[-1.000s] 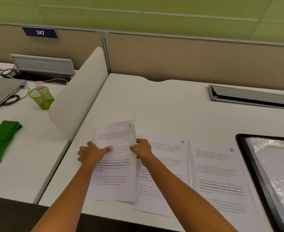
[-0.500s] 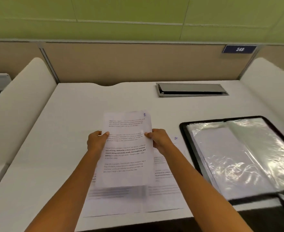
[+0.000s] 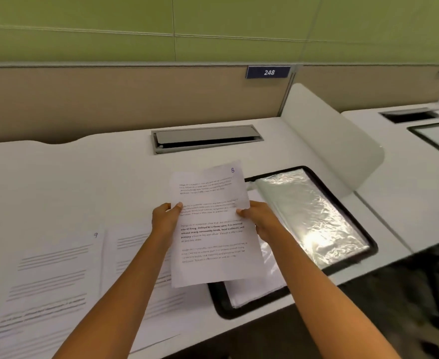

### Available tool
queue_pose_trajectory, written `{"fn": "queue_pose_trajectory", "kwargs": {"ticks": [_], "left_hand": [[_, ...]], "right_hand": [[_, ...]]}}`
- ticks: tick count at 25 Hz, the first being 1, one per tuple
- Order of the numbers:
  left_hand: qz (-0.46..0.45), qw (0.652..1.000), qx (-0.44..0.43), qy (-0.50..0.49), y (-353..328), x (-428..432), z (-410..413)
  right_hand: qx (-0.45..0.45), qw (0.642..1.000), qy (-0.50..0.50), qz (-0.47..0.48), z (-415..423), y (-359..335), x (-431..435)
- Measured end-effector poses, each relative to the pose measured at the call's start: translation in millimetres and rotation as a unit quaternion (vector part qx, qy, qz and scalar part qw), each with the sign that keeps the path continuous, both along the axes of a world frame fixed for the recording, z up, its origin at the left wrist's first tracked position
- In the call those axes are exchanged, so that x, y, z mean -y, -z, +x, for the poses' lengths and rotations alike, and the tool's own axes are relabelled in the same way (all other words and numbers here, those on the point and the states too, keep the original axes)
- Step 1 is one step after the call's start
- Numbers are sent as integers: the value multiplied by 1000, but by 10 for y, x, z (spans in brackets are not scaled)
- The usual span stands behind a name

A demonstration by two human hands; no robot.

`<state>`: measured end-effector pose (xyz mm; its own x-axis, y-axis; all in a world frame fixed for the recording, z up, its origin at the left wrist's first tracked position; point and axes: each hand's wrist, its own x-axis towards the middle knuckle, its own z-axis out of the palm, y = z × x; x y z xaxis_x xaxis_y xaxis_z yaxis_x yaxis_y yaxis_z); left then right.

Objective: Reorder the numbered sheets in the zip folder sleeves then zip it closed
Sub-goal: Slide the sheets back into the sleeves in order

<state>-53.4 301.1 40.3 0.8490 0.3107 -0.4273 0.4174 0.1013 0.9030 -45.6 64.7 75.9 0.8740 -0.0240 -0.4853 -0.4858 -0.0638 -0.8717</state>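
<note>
On the white desk [image 3: 65, 182], at about 8 o'clock in the head view, lies a printed sheet marked 9 [image 3: 57, 275], flat and blurred. Just beside it, toward 7 o'clock, lies a second printed sheet [image 3: 140, 268], with the left forearm crossing over it; its number cannot be read. Near the centre, the left hand [image 3: 165, 218] pinches the left edge of the sheet marked 8 [image 3: 210, 229], with the thumb on the printed face and the other fingers curled behind the paper. This sheet is held above the desk, tilted slightly clockwise, with its handwritten 8 in the corner at 1 o'clock. Its lower right part hangs over the near left corner of the zip folder [image 3: 219, 301]. The right hand [image 3: 261, 218] grips the sheet's right edge the same way, thumb in front and fingers wrapped behind. The black-rimmed folder lies open on the desk at 3 to 4 o'clock of the held sheet, with white pages [image 3: 254, 288] on its left side and a shiny clear sleeve [image 3: 309, 216] spread across its right. At 12 o'clock of the sheet, a grey cable hatch [image 3: 205, 138] is set in the desktop. Farther toward 1 o'clock, a blue plate reading 248 [image 3: 268, 72] hangs on the beige partition, and a white curved divider [image 3: 329, 141] stands beyond the folder at 2 o'clock.
</note>
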Motion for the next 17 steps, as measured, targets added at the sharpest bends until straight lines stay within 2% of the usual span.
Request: {"fn": "queue_pose_trajectory", "kwargs": {"ticks": [4, 8, 17], "left_hand": [[-56, 996, -27, 64, -72, 643, 105], [-45, 990, -42, 129, -75, 920, 291], [-46, 990, -38, 126, -92, 1294, 772]], "right_hand": [[8, 999, 49, -16, 116, 10, 691], [9, 996, 84, 3, 228, 13, 1127], [3, 995, 97, -6, 572, 94, 1498]]}}
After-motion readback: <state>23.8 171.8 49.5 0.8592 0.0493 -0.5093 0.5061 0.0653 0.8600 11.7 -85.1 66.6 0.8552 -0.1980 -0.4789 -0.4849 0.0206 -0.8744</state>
